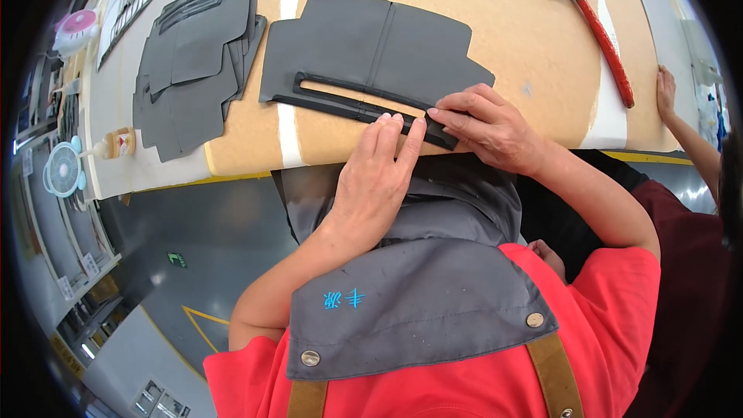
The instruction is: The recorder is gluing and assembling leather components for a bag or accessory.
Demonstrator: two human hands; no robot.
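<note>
Presently, the right hand (pixel 495 128) is on the right end of a dark grey panel (pixel 418 46), fingers bent and drawn in narrow, fingertips together at the end of the panel's long slot (pixel 360 98). Cannot tell if they pinch the edge or only press it. Left hand (pixel 375 174): fingers stretched out, palm down, tips resting on the black band (pixel 348 111) along the slot's near side; nothing gripped.

Key relation: the slot's long axis runs from half past nine to half past three, with the right hand at its half-past-three end. The right hand is the nearer to that end; the left index fingertip sits just beside it. Body of the panel lies at ten o'clock from the right hand, twelve from the left.

Panel: lies flat on the bench (pixel 534 46) near its front edge; matt, thin-looking, notched at both sides, with a ridged seam crossing it roughly twelve to six. Black bands border the slot; tan bench surface shows through.

Farther out: a stack of grey panels (pixel 197 46) at nine o'clock from the worked one; a red-handled hammer (pixel 607 50) at two from the right hand; a small bottle (pixel 120 144) at nine from the left hand; another person's hand (pixel 665 93) at the bench's right side, toward three.
</note>
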